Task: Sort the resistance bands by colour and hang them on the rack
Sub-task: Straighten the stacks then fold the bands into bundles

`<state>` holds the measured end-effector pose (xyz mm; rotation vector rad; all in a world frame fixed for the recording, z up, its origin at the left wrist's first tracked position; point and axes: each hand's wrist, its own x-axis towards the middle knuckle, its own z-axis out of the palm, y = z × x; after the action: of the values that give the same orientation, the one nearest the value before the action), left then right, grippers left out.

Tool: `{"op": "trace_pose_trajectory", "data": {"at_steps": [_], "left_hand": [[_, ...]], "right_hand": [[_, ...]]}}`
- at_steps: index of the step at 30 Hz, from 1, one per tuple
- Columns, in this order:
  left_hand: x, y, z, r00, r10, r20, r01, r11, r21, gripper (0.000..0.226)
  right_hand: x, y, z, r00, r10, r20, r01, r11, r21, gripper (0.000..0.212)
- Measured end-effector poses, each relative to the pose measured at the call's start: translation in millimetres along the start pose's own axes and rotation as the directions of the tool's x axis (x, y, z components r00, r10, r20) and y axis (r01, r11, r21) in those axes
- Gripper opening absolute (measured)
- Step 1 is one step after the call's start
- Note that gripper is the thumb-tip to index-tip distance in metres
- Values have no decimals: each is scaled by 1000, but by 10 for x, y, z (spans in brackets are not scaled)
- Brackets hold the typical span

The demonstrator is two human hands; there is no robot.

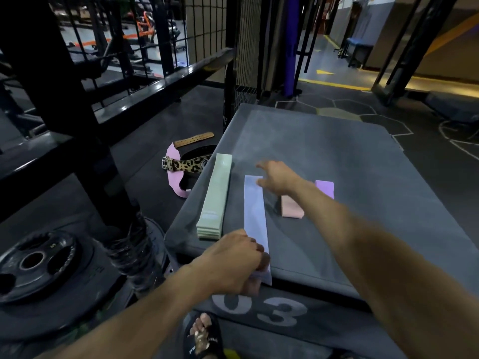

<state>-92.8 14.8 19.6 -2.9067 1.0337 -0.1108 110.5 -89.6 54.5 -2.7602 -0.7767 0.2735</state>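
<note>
A lavender band point(255, 218) lies lengthwise on the grey padded box point(350, 177). My left hand point(233, 260) pinches its near end at the box's front edge. My right hand point(277, 177) reaches over its far end with fingers spread, blurred by motion. A stack of pale green bands point(215, 195) lies left of the lavender one. A pink band point(291, 207) and a purple band point(325, 187) lie to the right, partly hidden under my right forearm. The black metal rack point(77, 99) stands at left.
Leopard-print and tan lifting belts point(186, 164) lie on the floor beside a pink pad. Black weight plates point(36, 263) sit at lower left. A wire mesh panel point(246, 47) stands behind the box. My sandalled foot point(203, 335) is by the box's front, marked 03.
</note>
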Motion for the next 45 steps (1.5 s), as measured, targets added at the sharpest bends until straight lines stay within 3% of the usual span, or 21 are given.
{"op": "trace_pose_trajectory", "data": {"at_steps": [3,6,12,18,21,26,31,34,37,41,45], "left_hand": [[47,11,114,999,46,11,-46,998,-39,12],[92,15,177,992,77,99,-80,997,21,16],[101,-25,235,986,105,126,-109,994,25,15],[74,-20,209,989,104,106,-105,994,3,16],[72,-3,196,989,94,112,-94,996,2,16],[77,11,188,989,78,124,-77,997,-11,14],[69,90,185,990,42,138,-51,997,61,13],[62,100,176,997,62,52,-64,997,34,12],[60,75,105,995,86,46,-85,996,-23,11],[127,34,-32,1000,-9,2,9,1000,8,9],[235,101,-159,978,-119,171,93,984,154,21]], "right_hand": [[319,-40,12,987,22,157,-16,999,-35,59],[482,-129,66,961,60,271,-31,993,-110,45],[603,-111,69,951,59,304,-2,983,-185,22],[609,-161,62,940,87,330,-30,984,-174,27],[617,-129,94,929,100,357,-60,991,-121,42],[530,-110,60,950,79,301,-73,997,-31,16],[357,-60,-136,985,10,174,-12,1000,7,11],[219,-83,-366,993,-83,79,85,996,-28,14],[55,-149,-637,982,-184,-27,183,982,-41,7],[-160,-262,-1072,950,-276,-148,260,959,-116,10],[-318,-339,-1387,929,-331,-168,312,941,-130,14]]}}
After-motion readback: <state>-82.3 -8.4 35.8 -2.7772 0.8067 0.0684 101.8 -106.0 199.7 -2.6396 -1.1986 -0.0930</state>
